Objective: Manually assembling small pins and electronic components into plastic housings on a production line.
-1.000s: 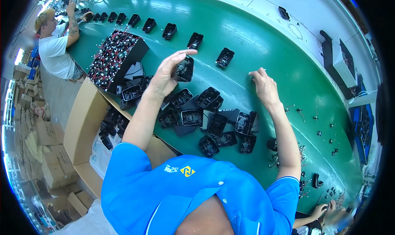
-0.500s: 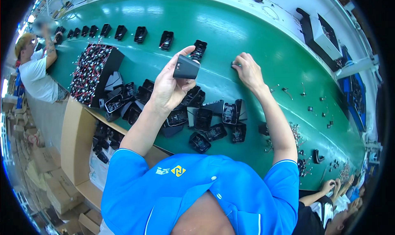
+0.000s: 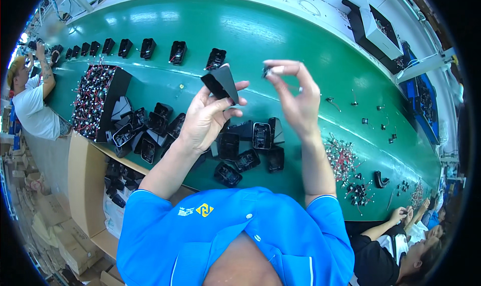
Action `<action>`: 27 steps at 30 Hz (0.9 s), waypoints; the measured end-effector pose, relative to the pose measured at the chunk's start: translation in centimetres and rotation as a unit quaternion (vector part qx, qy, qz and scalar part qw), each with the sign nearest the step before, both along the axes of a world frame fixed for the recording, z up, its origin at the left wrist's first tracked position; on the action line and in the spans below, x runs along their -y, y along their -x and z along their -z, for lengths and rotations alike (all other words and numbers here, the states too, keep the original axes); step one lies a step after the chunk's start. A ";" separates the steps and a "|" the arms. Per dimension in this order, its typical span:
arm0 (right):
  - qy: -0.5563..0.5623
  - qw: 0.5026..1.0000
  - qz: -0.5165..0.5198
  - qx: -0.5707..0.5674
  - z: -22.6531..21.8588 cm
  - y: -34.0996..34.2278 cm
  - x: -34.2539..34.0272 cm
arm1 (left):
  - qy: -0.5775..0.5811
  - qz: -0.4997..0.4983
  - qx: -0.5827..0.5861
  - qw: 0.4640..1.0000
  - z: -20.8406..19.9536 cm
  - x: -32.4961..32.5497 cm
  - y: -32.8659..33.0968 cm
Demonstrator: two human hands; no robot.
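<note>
My left hand (image 3: 204,119) holds a black wedge-shaped plastic housing (image 3: 226,82) above the green table, tilted, with fingers and thumb round its lower end. Just to its right, my right hand (image 3: 302,99) is raised off the table. Its thumb and index finger pinch a small dark component (image 3: 265,71), too small to make out in detail. Nearest beyond the left hand stands an open black housing (image 3: 216,58), the closest of a row running away to the left. More black housings (image 3: 247,160) lie in a loose pile below my hands.
A black bin (image 3: 116,93) heaped with small wired parts stands left, above a cardboard box (image 3: 84,186) of black housings. Wired parts (image 3: 343,158) lie piled and scattered at right. A co-worker (image 3: 37,98) sits far left; others (image 3: 391,251) work at lower right. A white box (image 3: 382,30) stands back right.
My right hand has lifted from the table and moved left, with a small dark component in its fingertips. My left hand has turned the housing to a different tilt. The view has shifted slightly.
</note>
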State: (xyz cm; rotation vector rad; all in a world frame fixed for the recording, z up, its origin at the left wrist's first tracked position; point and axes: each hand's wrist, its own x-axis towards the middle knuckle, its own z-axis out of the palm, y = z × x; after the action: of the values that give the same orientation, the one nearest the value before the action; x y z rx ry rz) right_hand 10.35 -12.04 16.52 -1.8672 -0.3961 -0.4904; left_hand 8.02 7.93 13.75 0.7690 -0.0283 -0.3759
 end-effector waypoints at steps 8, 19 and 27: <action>0.168 0.972 -0.055 0.154 1.1 4.0 -0.8 | 0.041 0.049 0.018 0.998 -0.2 2.5 1.2; 0.275 0.954 0.030 0.114 1.6 4.4 0.0 | 0.084 0.011 0.016 0.996 0.4 4.1 1.5; 0.243 0.961 0.072 0.114 3.1 3.9 0.0 | -0.171 -0.070 0.148 0.972 0.3 4.6 2.4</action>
State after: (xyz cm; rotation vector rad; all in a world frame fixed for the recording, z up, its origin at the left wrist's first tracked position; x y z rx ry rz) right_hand 6.42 -12.02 13.46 -2.3338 -0.5767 -0.7630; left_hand 5.63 3.34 13.41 1.1581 -0.1914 -0.1291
